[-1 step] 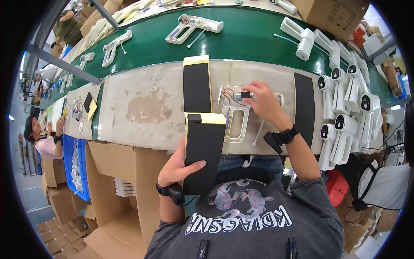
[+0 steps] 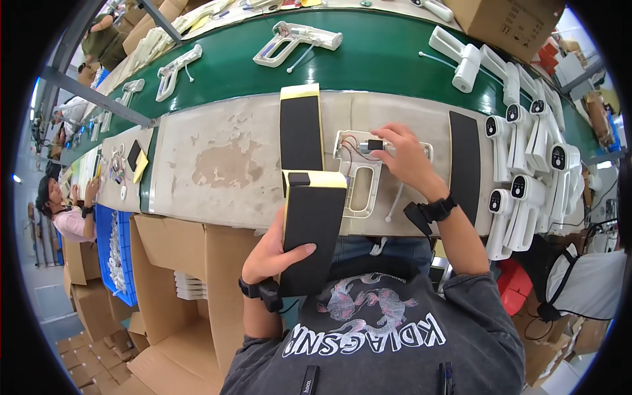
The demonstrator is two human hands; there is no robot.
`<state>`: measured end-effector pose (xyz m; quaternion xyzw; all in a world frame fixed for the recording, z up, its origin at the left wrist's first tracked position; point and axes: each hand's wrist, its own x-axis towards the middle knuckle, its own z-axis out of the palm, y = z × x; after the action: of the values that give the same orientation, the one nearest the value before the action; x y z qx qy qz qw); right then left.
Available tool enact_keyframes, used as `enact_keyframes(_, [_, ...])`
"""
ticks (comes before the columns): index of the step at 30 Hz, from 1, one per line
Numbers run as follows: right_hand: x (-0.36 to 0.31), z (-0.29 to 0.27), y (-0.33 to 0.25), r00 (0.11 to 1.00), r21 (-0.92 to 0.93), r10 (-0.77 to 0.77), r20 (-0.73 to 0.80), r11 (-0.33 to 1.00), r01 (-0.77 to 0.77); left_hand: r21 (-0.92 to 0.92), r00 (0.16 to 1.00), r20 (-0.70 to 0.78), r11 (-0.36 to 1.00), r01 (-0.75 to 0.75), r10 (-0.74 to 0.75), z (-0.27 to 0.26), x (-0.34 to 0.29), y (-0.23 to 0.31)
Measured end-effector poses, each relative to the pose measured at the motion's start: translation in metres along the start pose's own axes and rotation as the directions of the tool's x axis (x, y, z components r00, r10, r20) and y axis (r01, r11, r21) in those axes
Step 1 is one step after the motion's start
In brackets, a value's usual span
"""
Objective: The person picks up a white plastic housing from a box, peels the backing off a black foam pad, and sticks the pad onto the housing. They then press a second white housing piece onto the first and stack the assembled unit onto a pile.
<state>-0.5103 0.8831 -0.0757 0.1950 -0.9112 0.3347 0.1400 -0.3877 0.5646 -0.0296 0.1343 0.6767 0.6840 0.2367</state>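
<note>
Held pad (image 2: 313, 227) matt; housing (image 2: 376, 185) smooth plastic; belt (image 2: 382, 59) glossy.

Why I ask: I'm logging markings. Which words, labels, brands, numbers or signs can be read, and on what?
Dark grey shirt: large white lettering, legible, not copied here.
Left black strap: small pale lettering, likewise.
Upper-right cardboard box: dark printing, too small to read.
Black panels on white devices: marks too small to read.

Bright, fairly even indoor light covers the workbench (image 2: 263, 204), while the green conveyor belt (image 2: 382, 62) carries a soft sheen. The open cardboard box (image 2: 168, 247) is shadier inside. The left hand (image 2: 266, 253) and right hand (image 2: 403, 158) look crisp, without motion blur. Fisheye distortion bows the bench edges; the far-left background is smaller and softer, and black vignetting fills the corners.
</note>
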Motion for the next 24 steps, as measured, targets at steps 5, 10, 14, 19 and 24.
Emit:
enact_keyframes(5, [0.001,-0.04,-0.062,0.993,0.344,0.0,0.114,0.938,-0.04,0.202,0.981,0.155,0.969,-0.144,0.114,0.005,0.024,0.003])
enact_keyframes(10, [-0.007,-0.034,-0.081,0.898,0.63,-0.157,0.412,0.761,-0.156,0.301,0.949,0.315,0.944,-0.131,0.031,0.011,0.03,0.01])
enact_keyframes(14, [-0.024,-0.033,-0.081,0.835,0.661,-0.197,0.513,0.712,-0.238,0.333,0.889,0.446,0.941,-0.057,-0.103,0.006,0.019,0.006])
enact_keyframes(19, [-0.02,-0.019,-0.052,0.907,0.325,-0.316,0.279,0.92,0.22,-0.025,0.76,0.645,0.993,0.118,-0.075,-0.004,-0.003,-0.012])
enact_keyframes(24, [-0.016,0.0,-0.041,0.871,0.132,-0.368,0.324,0.93,0.343,-0.07,0.879,0.45,0.975,0.211,-0.158,-0.022,-0.03,-0.022])
